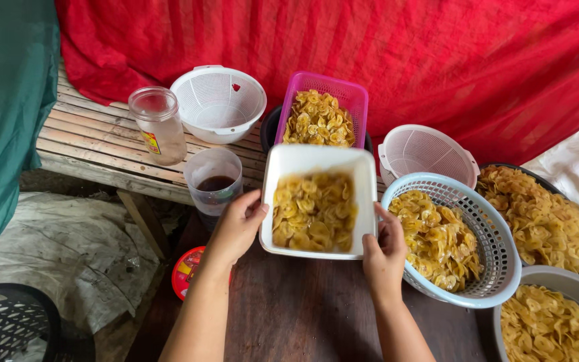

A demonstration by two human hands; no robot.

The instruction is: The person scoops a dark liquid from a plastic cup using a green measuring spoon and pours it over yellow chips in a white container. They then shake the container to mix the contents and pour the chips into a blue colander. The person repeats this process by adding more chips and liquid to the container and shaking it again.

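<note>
White rectangular tub (318, 159) of yellow chips sits on the tabletop (289, 308) between both hands, long axis pointing away; left hand (236, 228) and right hand (384, 251) fingers clasp its near side walls, equally close.

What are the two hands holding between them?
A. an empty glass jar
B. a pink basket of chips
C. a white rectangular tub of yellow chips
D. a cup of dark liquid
C: the left hand and right hand grip opposite sides of the white rectangular tub, which holds yellow chips; the pink basket, glass jar and cup of dark liquid stand untouched behind it.
</note>
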